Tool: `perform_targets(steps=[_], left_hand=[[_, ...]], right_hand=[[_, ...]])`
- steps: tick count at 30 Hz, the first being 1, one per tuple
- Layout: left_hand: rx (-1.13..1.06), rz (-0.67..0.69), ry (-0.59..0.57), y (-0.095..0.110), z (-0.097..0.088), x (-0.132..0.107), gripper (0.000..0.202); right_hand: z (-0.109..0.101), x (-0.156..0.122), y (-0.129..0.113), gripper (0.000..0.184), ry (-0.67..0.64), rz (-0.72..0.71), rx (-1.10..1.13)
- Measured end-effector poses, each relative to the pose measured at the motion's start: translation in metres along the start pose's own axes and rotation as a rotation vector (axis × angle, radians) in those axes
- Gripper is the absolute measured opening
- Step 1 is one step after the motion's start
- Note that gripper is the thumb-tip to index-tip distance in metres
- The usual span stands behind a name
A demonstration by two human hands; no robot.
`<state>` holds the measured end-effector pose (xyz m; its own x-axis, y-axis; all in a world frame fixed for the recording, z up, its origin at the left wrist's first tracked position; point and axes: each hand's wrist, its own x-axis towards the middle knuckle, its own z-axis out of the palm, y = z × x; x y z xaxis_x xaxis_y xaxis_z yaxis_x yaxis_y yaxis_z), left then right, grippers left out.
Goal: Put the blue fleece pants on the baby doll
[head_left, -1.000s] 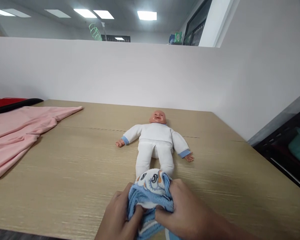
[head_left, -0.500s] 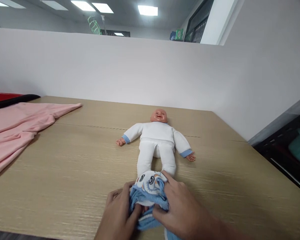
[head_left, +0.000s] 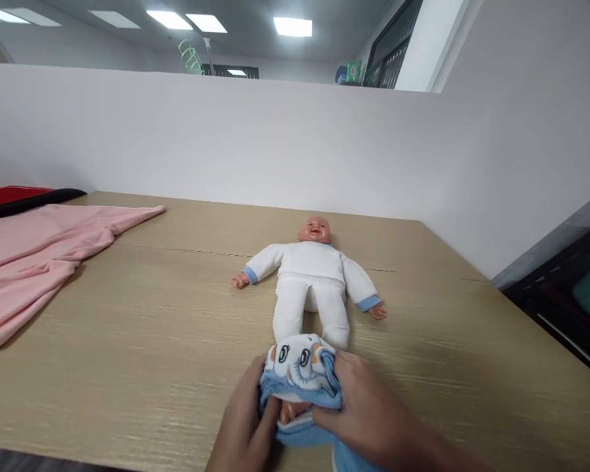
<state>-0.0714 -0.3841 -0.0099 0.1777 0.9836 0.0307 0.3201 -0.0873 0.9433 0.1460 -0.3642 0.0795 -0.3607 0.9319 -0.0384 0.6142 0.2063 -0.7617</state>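
Lengthwise, doll (head_left: 311, 275) head-away, feet at blue garment (head_left: 299, 368) in hands (head_left: 240, 429) (head_left: 368, 419)

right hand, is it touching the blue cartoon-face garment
Touching. The head view shows the right hand closed over one edge of the blue cartoon-face garment, no gap; the left hand grips its other side.

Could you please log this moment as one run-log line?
left hand: grips blue garment | right hand: grips blue garment | doll: face-up on table, feet hidden by garment
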Motion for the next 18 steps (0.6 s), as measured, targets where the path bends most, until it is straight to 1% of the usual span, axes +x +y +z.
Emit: perform_targets(steps=[2,6,10,12,13,15,17,18], left_hand=[[-0.063,-0.006,0.016,0.006,-0.001,0.0,0.049],[-0.103,0.016,0.01,0.015,-0.008,0.005,0.04],[-0.05,0.055,0.041,0.02,-0.019,0.021,0.033],[-0.022,0.094,0.023,0.025,-0.027,0.033,0.027],[-0.01,0.122,-0.006,0.029,-0.032,0.04,0.024],[0.017,0.181,-0.08,0.038,-0.044,0.051,0.019],[0.056,0.207,-0.169,0.048,-0.056,0.06,0.019],[0.079,0.205,-0.209,0.053,-0.063,0.063,0.021]], right_hand=[[-0.001,0.002,0.001,0.029,0.017,-0.016,0.057],[-0.006,0.009,0.004,0.023,-0.029,-0.085,0.174],[-0.02,0.02,0.011,0.017,0.035,-0.167,0.07],[-0.03,0.028,0.016,0.017,0.007,-0.232,0.05],[-0.035,0.031,0.019,0.02,-0.022,-0.263,0.061],[-0.044,0.036,0.027,0.036,-0.056,-0.291,0.089],[-0.048,0.038,0.038,0.051,-0.055,-0.251,0.152],[-0.05,0.038,0.045,0.056,-0.055,-0.216,0.22]])
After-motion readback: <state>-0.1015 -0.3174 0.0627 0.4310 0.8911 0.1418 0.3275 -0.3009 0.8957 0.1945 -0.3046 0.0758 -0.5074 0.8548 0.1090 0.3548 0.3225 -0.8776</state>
